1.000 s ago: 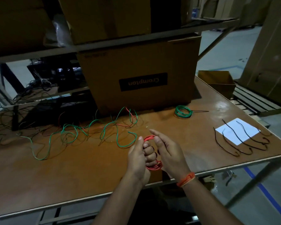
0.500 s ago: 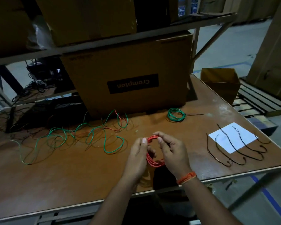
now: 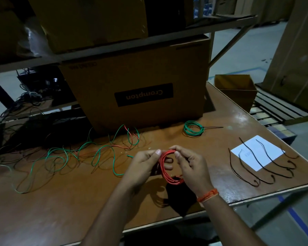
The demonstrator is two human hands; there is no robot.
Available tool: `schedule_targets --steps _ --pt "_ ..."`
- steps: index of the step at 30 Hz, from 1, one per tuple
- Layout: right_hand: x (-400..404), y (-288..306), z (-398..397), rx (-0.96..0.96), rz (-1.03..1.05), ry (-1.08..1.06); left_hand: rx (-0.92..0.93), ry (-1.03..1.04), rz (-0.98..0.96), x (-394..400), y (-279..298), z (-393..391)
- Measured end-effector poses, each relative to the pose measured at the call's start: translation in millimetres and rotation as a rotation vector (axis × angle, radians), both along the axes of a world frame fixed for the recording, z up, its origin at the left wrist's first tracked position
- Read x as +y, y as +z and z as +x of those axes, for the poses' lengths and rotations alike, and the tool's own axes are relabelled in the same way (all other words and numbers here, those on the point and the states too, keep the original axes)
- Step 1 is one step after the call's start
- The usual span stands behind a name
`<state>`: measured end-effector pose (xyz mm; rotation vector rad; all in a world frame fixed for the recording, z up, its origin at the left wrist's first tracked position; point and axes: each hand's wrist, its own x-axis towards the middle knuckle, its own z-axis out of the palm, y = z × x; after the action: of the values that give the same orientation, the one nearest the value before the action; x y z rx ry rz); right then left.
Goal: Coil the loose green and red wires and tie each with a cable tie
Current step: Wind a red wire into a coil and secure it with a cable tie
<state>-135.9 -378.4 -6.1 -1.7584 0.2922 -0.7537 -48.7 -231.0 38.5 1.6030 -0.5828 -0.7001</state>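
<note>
Since 1 s ago the left hand (image 3: 142,167) let go its fist round the red coil (image 3: 164,167) & now pinches the top w/ thumb + finger; the coil stands more upright. Right hand (image 3: 190,167) pinches the top too, other fingers curled under the bottom. Coil is held just above the table (image 3: 60,206), near the front edge. Loose green wire (image 3: 103,153) lies to the left. A tied green coil (image 3: 193,128) sits by the big box (image 3: 140,82). Black cable ties (image 3: 252,167) lie on the right, over white paper (image 3: 258,153).

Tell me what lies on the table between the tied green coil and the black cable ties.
Head view: only bare table lies between the green coil and the cable ties.
</note>
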Motion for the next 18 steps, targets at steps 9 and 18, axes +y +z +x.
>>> schedule_targets --steps 9,18 --pt "16 -2 21 0.019 -0.069 -0.11 -0.468 0.004 0.235 -4 -12 23" --pt "34 6 43 -0.001 -0.055 -0.169 0.121 0.055 -0.065 3 -18 37"
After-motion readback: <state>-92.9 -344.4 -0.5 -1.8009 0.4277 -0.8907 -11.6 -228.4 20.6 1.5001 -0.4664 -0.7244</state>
